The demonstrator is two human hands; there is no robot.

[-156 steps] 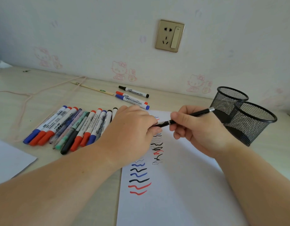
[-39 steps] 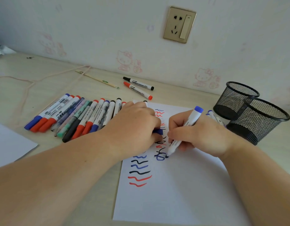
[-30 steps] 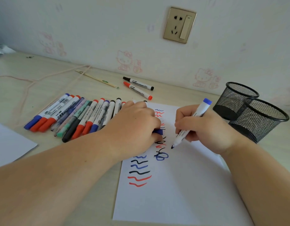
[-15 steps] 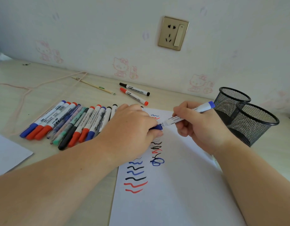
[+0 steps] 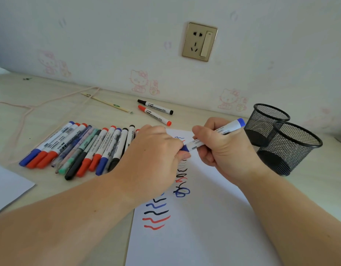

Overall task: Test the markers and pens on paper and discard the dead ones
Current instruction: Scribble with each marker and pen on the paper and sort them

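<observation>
Two hands meet over the far end of the paper (image 5: 194, 227): my right hand (image 5: 223, 150) has its grip clenched round the barrel of the blue marker (image 5: 215, 134), and my left hand (image 5: 156, 156) pinches the blue cap (image 5: 184, 148) at its tip. Coloured squiggles (image 5: 156, 214) run down the sheet. Along the worktop's left side lies a row of markers (image 5: 85, 148); two mesh cups (image 5: 280, 137) stand at the right edge
</observation>
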